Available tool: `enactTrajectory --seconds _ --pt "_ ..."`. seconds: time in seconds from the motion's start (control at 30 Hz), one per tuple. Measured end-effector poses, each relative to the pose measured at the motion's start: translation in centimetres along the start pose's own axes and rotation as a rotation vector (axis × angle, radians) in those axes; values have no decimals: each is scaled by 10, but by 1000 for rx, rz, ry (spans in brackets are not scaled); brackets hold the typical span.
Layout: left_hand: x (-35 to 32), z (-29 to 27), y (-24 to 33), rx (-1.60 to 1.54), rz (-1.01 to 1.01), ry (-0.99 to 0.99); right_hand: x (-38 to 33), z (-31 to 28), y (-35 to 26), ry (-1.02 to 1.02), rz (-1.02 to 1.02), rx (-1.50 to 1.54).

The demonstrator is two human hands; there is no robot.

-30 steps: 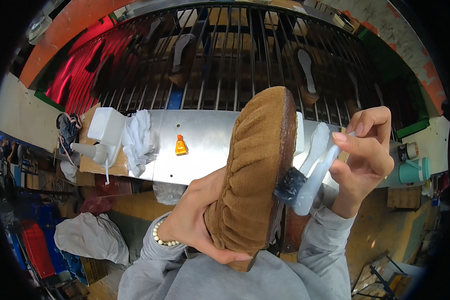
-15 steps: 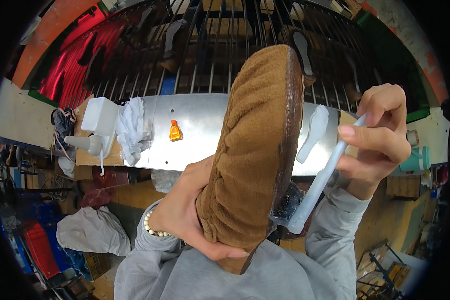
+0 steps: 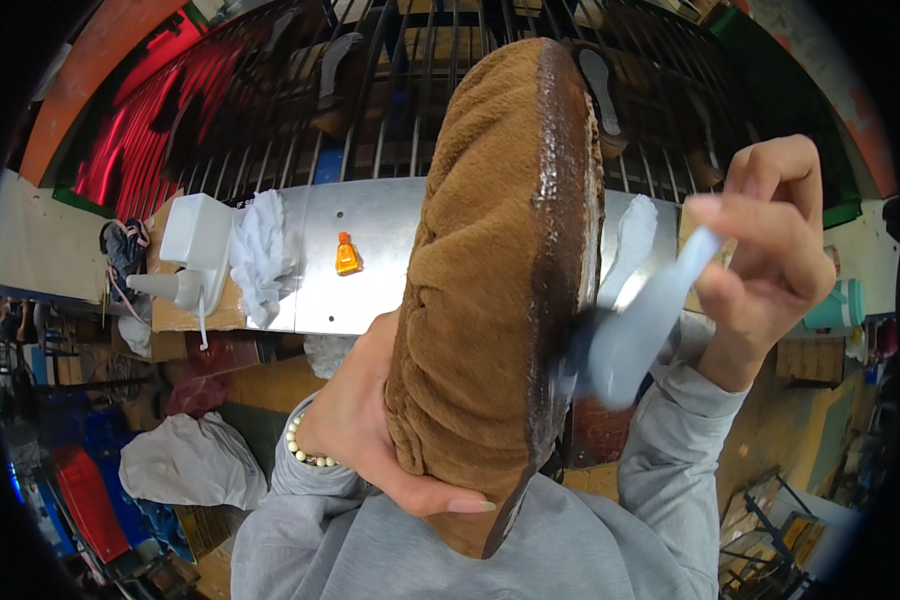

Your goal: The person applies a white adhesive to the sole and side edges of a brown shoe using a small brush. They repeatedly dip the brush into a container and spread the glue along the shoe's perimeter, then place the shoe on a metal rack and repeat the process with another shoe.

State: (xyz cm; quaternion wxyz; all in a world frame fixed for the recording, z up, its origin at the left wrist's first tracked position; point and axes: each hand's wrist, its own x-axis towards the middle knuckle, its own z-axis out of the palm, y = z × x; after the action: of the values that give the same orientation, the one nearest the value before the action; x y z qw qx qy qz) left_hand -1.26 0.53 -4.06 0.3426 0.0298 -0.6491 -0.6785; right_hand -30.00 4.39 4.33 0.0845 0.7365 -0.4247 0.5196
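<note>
Brown fuzzy shoe w/ L hand clamped round lower end; R hand fingers pinched on white-handled brush, blurred dark bristles nr sole edge.

A plain, mottled-grey long-sleeved top, creased across the front, has loose sleeves bunched in soft folds. A single-strand bracelet of round, cream-coloured beads circles the left wrist.
</note>
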Motion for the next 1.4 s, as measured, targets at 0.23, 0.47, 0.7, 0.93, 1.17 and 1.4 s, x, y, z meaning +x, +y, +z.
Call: enactTrajectory --seconds 0.23,0.47,0.7,0.93,1.17,1.4 --pt "3 -2 8 63 -59 -24 8 -9 7 -153 -165 80" --pt "1 -1 7 26 -61 18 7 -10 9 -181 -180 62" --pt "-3 2 3 -78 -59 70 4 -7 10 -189 -193 70" --pt "-5 6 5 -105 -64 127 -3 -7 10 -186 -173 70" --pt "-12 13 9 -148 -54 253 -9 -4 10 -186 -118 95" --pt "-20 8 8 -50 -125 247 -18 3 11 -150 -58 173"
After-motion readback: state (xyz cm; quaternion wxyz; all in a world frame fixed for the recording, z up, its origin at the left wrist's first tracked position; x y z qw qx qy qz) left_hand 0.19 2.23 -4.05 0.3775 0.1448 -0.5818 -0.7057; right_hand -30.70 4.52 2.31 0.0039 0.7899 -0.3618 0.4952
